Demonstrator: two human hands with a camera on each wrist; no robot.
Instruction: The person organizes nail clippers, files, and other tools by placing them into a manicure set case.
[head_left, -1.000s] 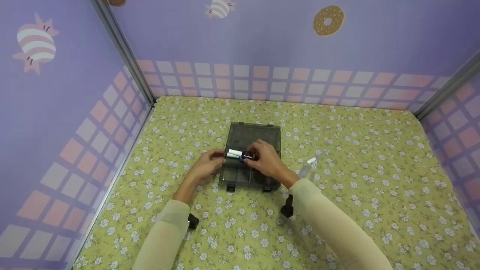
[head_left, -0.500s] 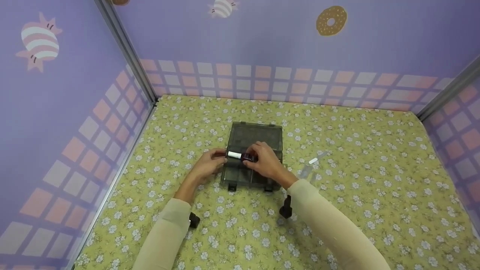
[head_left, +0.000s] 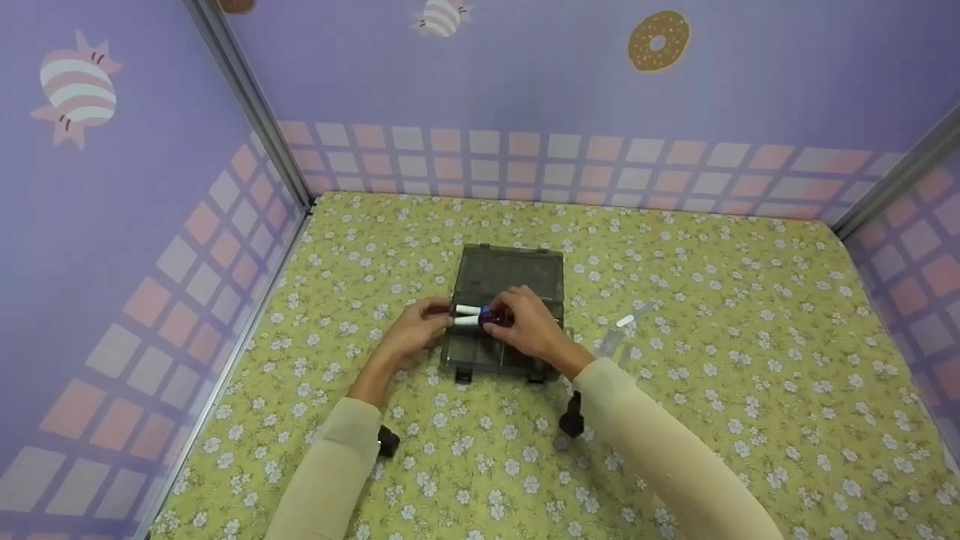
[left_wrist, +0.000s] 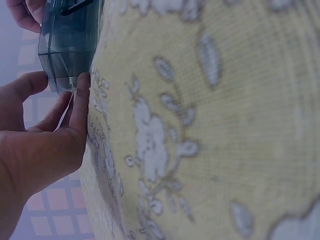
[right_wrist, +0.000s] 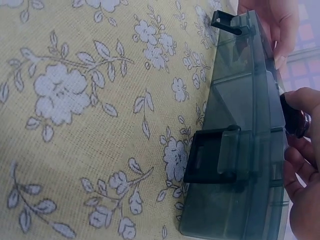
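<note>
A dark translucent organizer box (head_left: 469,356) lies with its lid (head_left: 514,274) folded back. My right hand (head_left: 529,322) is over its middle, thumb and fingers pinching a small glossy dark bottle (head_left: 487,318) with a slim white cap, like nail polish. A second white cap (head_left: 468,309) lies just beyond it, both pointing left. In the right wrist view the bottle (right_wrist: 292,115) shows black and shiny above the box rim; my fingers hide part of it. My left hand (head_left: 416,326) holds the box's left side; in the left wrist view its fingertips (left_wrist: 82,82) meet the end wall.
To the right of the box lie several clear plastic strips (head_left: 611,341) and a small white piece (head_left: 625,320). Two black latches (head_left: 463,375) stick out at the box's front. A floral cloth (head_left: 712,375) covers the table, with patterned walls (head_left: 525,82) around it.
My right hand has shifted the bottle slightly toward the near side. Half a second ago one white cap showed; now two show, spread apart. My left hand stays at the box's side.
</note>
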